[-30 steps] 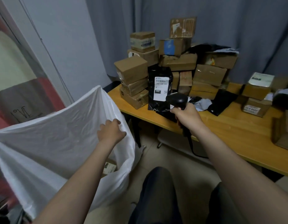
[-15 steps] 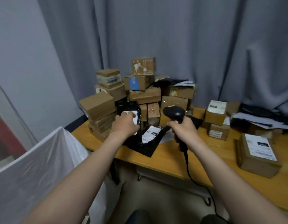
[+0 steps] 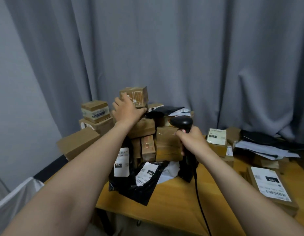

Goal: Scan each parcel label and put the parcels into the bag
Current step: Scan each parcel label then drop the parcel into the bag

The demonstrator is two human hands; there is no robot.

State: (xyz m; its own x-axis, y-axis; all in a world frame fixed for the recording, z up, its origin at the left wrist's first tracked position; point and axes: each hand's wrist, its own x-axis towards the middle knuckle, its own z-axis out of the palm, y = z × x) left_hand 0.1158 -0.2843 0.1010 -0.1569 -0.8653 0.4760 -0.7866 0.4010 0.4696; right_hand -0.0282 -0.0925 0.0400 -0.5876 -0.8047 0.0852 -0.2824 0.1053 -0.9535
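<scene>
The left hand (image 3: pixel 126 111) grips the top box (image 3: pixel 137 97) of the pile (image 3: pixel 166 142); the right hand (image 3: pixel 193 142) holds the scanner (image 3: pixel 182 123)

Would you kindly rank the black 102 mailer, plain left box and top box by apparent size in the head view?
1. black 102 mailer
2. plain left box
3. top box, farther back, so true size unsure

Plain grey curtain (image 3: pixel 165 48) hangs across the back. Brown cardboard boxes (image 3: pixel 166 138) are everywhere, and the top box (image 3: pixel 140 96) shows pale printed markings. Glossy black mailers (image 3: pixel 139 189) wear white labels (image 3: pixel 121 161) with black barcodes. The scanner (image 3: pixel 182 123) is black, the desk (image 3: pixel 173 201) warm yellow wood, the bag (image 3: pixel 15 198) white.
</scene>
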